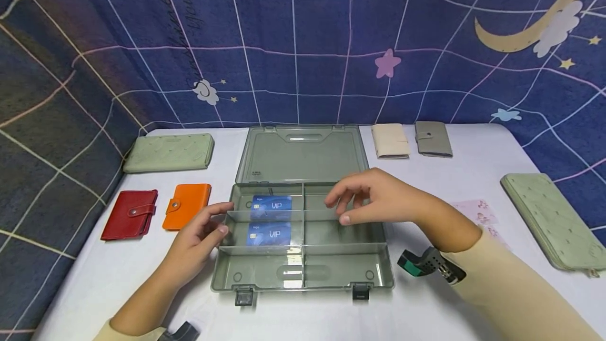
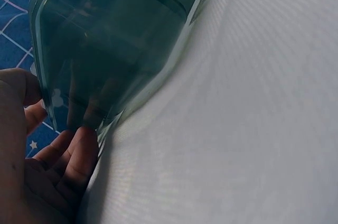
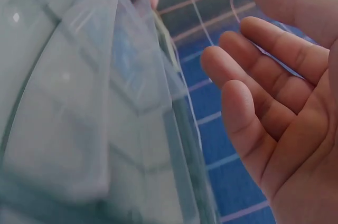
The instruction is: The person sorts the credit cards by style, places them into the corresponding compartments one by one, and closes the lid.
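A translucent grey-green divided box point(image 1: 347, 267) lies with its lid point(image 1: 305, 154) laid back. Two blue VIP cards are in its left column: one card point(image 1: 279, 203) in the back compartment, the other card point(image 1: 269, 234) in the middle one. My left hand point(image 1: 196, 241) touches the box's left side with its fingertips; in the left wrist view they rest against the box wall point(image 2: 111, 49). Above the right-hand compartments hovers my right hand point(image 1: 374, 199), fingers loosely bent. The right wrist view shows that hand point(image 3: 285, 92) holding nothing, beside the box.
Left of the box lie an orange card holder point(image 1: 189, 204), a red card holder point(image 1: 128, 217) and a green wallet point(image 1: 168, 152). Behind right are a cream holder point(image 1: 390, 141) and a grey holder point(image 1: 433, 139). Pink cards point(image 1: 475, 210) lie partly behind my right arm, near another green wallet point(image 1: 554, 220).
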`<move>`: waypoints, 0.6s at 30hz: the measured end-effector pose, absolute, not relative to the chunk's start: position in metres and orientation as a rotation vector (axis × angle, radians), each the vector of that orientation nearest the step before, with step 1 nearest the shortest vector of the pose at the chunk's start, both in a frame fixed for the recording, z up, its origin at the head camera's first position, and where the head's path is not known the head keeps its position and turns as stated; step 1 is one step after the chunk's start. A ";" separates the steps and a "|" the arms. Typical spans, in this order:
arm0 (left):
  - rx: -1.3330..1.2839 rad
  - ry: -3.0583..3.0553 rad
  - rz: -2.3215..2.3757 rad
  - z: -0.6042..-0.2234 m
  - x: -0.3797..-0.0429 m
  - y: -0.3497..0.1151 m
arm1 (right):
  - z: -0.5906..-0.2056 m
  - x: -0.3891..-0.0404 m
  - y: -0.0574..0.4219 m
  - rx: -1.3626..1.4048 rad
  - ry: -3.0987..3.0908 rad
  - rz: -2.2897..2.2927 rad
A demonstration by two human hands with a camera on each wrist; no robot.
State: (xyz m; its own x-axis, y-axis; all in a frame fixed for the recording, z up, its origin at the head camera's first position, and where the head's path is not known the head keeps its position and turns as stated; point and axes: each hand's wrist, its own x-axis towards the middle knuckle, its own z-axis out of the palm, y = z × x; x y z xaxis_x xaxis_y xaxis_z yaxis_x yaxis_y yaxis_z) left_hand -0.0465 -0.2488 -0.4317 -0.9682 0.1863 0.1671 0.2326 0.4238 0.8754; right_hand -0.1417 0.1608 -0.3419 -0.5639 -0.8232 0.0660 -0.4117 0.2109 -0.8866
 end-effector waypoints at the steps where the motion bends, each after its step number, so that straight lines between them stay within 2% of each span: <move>1: -0.379 -2.612 -1.618 -0.431 -0.046 -0.249 | -0.344 -0.141 0.167 -1.133 2.078 -1.329; 18: -0.392 -2.589 -1.636 -0.432 -0.047 -0.247 | -0.373 -0.090 0.292 -1.065 2.204 -1.517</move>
